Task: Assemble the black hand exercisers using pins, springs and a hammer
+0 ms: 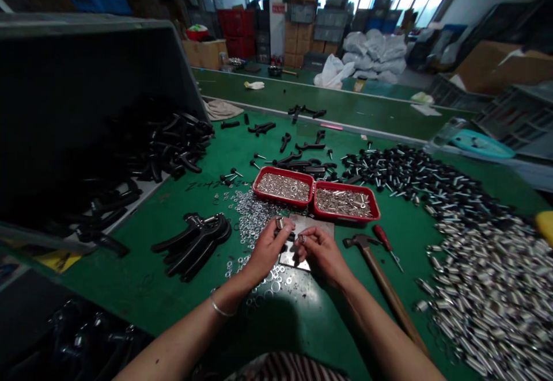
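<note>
The person's left hand [266, 250] has its grip closed on a stubby, silvery coil spring [280, 223] with ridged turns, while the right hand [323, 252] pinches a small metallic piece [301, 238].

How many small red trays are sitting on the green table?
2. The left tray sits just beyond the left hand; the right tray is beside it, beyond the right hand. Both hold small metal parts.

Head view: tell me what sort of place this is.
Probably a factory workshop with an assembly bench: a big heap of silvery metal parts, red trays of small pieces, and a hammer lying close by.
</note>
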Demonstrator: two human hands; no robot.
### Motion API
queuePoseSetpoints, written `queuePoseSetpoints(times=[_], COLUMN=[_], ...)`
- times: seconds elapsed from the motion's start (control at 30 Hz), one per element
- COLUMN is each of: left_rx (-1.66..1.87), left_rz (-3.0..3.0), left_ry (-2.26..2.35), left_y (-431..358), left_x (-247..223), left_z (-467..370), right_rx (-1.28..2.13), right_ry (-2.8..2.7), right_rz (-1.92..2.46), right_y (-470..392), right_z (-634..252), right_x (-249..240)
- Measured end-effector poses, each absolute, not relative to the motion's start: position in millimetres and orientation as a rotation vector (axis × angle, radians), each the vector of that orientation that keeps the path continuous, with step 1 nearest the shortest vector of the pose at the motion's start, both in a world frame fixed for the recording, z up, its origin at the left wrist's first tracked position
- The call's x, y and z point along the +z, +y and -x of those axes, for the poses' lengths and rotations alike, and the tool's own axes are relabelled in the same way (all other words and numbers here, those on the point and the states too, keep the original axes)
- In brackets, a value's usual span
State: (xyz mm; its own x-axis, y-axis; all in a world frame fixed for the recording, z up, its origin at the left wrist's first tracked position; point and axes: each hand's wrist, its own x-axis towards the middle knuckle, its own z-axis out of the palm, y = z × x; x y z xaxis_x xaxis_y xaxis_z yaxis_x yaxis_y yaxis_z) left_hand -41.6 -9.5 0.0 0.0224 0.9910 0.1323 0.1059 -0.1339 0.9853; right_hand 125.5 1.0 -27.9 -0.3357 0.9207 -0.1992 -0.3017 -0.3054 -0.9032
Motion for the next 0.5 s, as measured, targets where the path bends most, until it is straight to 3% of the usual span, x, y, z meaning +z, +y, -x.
queuePoseSetpoints(times=[0.2,0.37,0.5], left_rx=[1.110,1.086,1.097], left_rz=[-1.622,-1.634,-1.542], left_ry=[1.311,1.368,1.374], left_y=[-11,-12,-15], left_x=[-1,-3,2], left_z=[12,6,3], right_rx=[1.940,2.010,1.593], right_ry=[-0.788,-0.934,-1.324], right_rz=[0.817,0.772,1.011], right_y=[-15,-17,-24], right_z=[-142,-156,-157], right_x=[-18,-16,-15])
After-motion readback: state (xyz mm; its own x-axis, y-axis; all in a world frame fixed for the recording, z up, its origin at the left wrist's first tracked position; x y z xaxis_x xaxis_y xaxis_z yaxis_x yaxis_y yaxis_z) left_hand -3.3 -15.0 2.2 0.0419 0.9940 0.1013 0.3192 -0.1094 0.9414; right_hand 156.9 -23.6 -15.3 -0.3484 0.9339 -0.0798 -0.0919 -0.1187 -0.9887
